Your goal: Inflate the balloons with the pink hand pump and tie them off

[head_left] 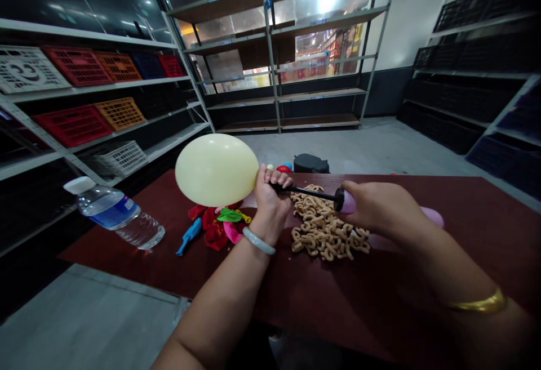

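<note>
Gripping the black nozzle, your left hand (270, 192) pinches the inflated yellow balloon (216, 169) above the table (473, 218); your right hand (380, 206) clasps the pink pump (349, 202). Clips (325, 229) lie below, loose balloons (215, 226) and a water bottle (116, 215) leftward.

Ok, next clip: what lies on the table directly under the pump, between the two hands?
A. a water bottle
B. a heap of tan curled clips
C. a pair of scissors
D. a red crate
B: the heap of tan curled clips lies on the dark red table under the pump, between the left hand, which pinches the yellow balloon at the nozzle, and the right hand.
</note>
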Available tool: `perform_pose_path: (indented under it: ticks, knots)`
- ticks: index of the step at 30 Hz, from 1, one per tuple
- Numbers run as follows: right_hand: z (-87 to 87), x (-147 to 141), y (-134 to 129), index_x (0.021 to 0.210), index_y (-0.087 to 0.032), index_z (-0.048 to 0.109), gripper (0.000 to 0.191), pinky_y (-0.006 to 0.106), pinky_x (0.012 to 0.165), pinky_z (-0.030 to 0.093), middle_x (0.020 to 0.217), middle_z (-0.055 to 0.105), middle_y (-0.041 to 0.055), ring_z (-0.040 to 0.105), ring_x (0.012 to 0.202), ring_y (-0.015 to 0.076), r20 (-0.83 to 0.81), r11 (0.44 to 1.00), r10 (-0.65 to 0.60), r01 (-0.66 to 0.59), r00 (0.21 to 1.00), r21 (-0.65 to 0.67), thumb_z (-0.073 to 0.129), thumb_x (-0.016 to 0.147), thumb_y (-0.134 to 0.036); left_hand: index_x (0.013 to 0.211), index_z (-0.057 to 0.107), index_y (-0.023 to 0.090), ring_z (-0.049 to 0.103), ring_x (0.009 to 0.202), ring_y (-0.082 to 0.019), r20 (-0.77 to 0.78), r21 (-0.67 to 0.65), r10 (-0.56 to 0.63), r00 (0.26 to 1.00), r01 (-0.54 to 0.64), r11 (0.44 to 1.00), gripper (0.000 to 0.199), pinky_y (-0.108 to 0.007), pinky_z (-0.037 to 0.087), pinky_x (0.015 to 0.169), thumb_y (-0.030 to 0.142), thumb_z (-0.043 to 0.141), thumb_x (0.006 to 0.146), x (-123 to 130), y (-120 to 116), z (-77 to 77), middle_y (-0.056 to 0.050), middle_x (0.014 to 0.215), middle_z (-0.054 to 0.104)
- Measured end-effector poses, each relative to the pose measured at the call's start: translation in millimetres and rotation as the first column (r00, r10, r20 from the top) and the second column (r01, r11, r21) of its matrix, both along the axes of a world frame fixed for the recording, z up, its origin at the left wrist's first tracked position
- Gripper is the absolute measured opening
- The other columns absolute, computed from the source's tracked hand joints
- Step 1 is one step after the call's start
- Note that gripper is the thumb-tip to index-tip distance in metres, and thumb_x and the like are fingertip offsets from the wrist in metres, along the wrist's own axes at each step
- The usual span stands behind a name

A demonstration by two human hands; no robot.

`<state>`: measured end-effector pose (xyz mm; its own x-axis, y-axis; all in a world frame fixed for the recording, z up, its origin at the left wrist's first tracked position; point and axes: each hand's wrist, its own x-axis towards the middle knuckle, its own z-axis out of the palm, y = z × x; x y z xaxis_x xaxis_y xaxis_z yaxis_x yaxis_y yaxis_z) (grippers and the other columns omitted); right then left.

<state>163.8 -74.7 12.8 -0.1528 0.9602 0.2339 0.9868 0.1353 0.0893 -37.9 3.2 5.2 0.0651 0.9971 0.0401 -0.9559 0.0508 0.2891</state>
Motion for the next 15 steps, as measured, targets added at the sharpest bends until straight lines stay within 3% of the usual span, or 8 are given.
perform_pose_path:
  ticks: [7, 15]
  knots:
    - [-6.5, -22, -1, 0.101, -0.024, 0.061, 0.038, 0.033, 0.056, 0.032, 0.086, 0.074, 0.0067, 0.067, 0.072, 0.0259, -0.057, 0.999, -0.009, 0.007, 0.998, -0.038, 0.055, 0.078, -0.054, 0.059, 0.030, 0.019, 0.036, 0.042, -0.007, -0.063, -0.037, -0.130, 0.990, 0.128, 0.991, 0.043, -0.022, 0.032, 0.048, 0.026, 0.051, 0.096, 33, -19, -18.3, 0.007, 0.048, 0.031]
    - [-5.8, -32, -4, 0.111, -0.022, 0.062, 0.042, 0.032, 0.063, 0.038, 0.091, 0.074, 0.0105, 0.068, 0.079, 0.0260, -0.137, 0.998, -0.019, 0.011, 0.990, -0.059, 0.055, 0.080, -0.049, 0.058, 0.032, 0.019, 0.036, 0.043, -0.007, -0.132, -0.089, -0.138, 0.982, 0.127, 0.988, 0.044, -0.023, 0.031, 0.047, 0.026, 0.048, 0.098, 43, -20, -22.7, 0.005, 0.046, 0.033]
